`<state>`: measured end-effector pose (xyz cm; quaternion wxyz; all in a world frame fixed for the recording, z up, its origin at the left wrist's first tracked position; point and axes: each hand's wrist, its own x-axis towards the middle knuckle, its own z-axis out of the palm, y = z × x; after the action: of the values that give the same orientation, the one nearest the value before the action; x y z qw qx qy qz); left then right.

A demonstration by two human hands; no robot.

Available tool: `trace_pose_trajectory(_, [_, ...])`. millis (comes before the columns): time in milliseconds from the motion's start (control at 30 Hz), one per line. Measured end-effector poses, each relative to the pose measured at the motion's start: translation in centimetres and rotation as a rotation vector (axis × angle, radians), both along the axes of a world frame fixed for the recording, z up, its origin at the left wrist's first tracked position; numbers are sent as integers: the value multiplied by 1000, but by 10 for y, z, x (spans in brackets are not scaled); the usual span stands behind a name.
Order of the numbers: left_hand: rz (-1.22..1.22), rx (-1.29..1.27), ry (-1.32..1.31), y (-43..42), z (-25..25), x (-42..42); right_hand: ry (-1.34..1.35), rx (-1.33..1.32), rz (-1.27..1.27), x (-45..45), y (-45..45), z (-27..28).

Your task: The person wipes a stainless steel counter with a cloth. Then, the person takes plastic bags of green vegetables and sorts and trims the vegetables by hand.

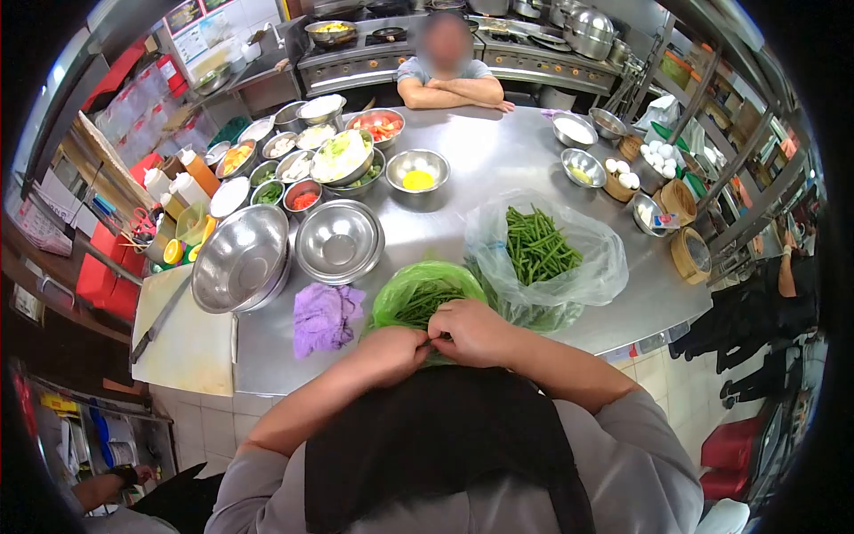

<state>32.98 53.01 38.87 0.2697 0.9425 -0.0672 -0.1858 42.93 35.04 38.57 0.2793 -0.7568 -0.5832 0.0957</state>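
Note:
My left hand and my right hand meet at the fingertips over the near edge of a green plastic bag. Their fingers are pinched together, and what lies between them is too small and covered to make out. Thin green beans fill the green bag just beyond my fingers. To the right stands a clear plastic bag, its mouth spread wide around a heap of cut green beans. A crumpled purple cloth lies left of the green bag.
Steel bowls and a cutting board with a long knife sit on the left. Farther back are bowls of vegetables and a bowl with yellow egg. A person leans on the steel table opposite. Eggs stand right.

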Motion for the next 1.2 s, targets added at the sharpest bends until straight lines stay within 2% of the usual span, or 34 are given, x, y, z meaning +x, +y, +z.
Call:
trace_pose_trajectory(100, [1,31,-1,0,5,2,21,4,-18,2,0,3])
trace_pose_trajectory(333, [17,17,25,-1,4,2,-134,75,135,7,-1,2])
trace_pose_trajectory(400, [31,-26,-26,-1,3,2,-43,-4,110,11,-1,6])
trace_pose_trajectory(500, [103,-120,-169,1,-3,0,2,40,15,12,-2,15])
trace_pose_trajectory(667, [33,-121,-55,1,1,-1,-52,66,44,10,4,15])
trace_pose_trajectory(733, [33,-139,-38,-1,-4,-5,36,39,35,5,6,10])
trace_pose_trajectory(767, [54,-149,-38,2,-7,-2,163,96,-85,0,4,1])
trace_pose_trajectory(867, [78,-193,62,1,9,-2,956,227,-385,13,4,-24])
trace_pose_trajectory(900, [78,-216,54,2,7,-2,1058,240,-405,19,0,-17])
trace_pose_trajectory(1000, [110,-354,-1,8,-13,-5,516,222,-397,23,-7,-8])
trace_pose_trajectory(1133, [131,-402,30,11,-13,-4,506,87,-187,24,-16,11])
trace_pose_trajectory(1200, [139,-377,34,12,-10,-4,296,55,-122,20,-15,15])
